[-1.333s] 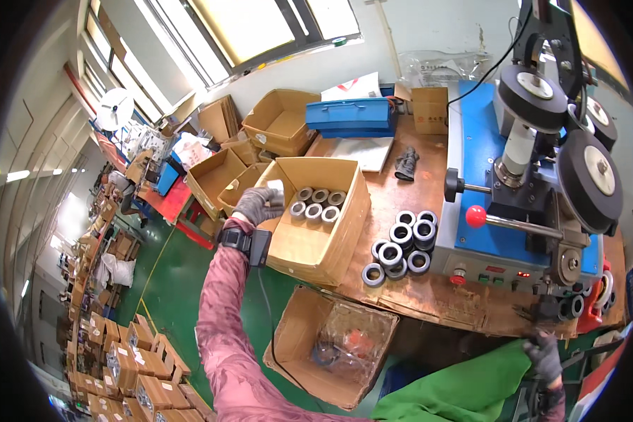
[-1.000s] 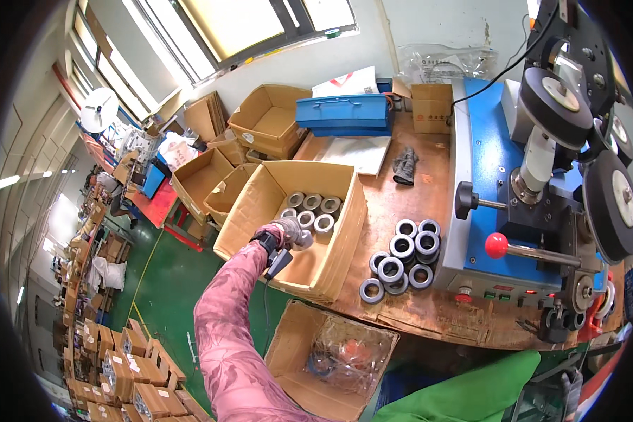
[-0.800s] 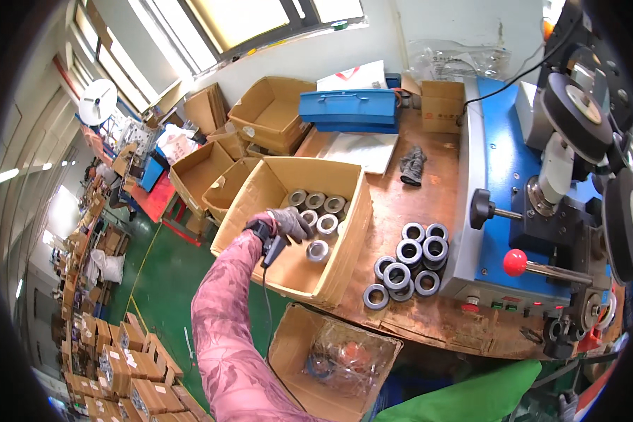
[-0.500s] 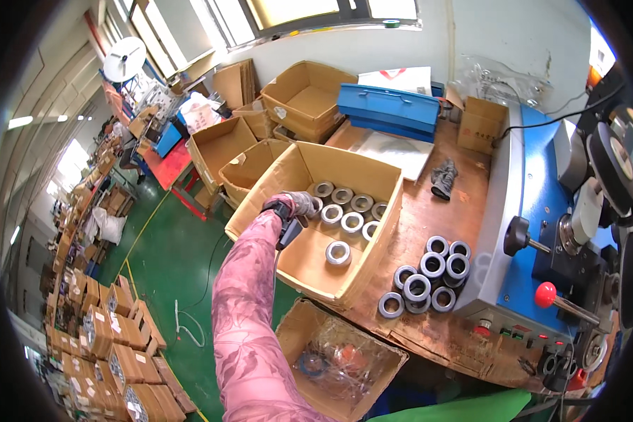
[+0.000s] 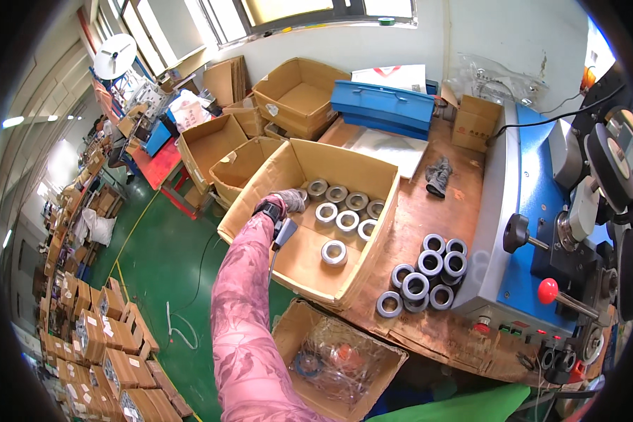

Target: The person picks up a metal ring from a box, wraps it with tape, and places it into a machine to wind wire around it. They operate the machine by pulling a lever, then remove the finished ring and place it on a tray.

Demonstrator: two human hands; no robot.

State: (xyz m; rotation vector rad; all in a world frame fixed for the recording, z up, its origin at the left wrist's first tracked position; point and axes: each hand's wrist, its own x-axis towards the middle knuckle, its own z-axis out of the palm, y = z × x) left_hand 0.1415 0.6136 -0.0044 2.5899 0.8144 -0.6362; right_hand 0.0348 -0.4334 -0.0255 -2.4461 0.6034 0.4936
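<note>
My left hand (image 5: 287, 201), in a grey glove, reaches into a large open cardboard box (image 5: 288, 266). Its fingers are closed round a metal ring (image 5: 303, 196), mostly hidden by them, at the left end of the back row. Beside it, several thick grey metal rings stand in two rows, among them a back-row ring (image 5: 317, 188) and a front-row ring (image 5: 326, 213). A single ring (image 5: 334, 253) sits apart, nearer me. A dark band and a small grey device are at my left wrist. My right hand is not in view.
Right of the box, several rings (image 5: 415, 286) are stacked on the wooden bench (image 5: 451, 220). A blue machine (image 5: 520, 281) with a red-knobbed lever (image 5: 547, 293) borders them. A dark glove (image 5: 438, 176) and blue toolbox (image 5: 383, 105) lie behind. Below is a carton (image 5: 288, 344) with plastic wrap.
My left hand has moved slightly left and away from me inside the box, the ring at its fingers shifting to the back row's end. The whole view has shifted a little.
</note>
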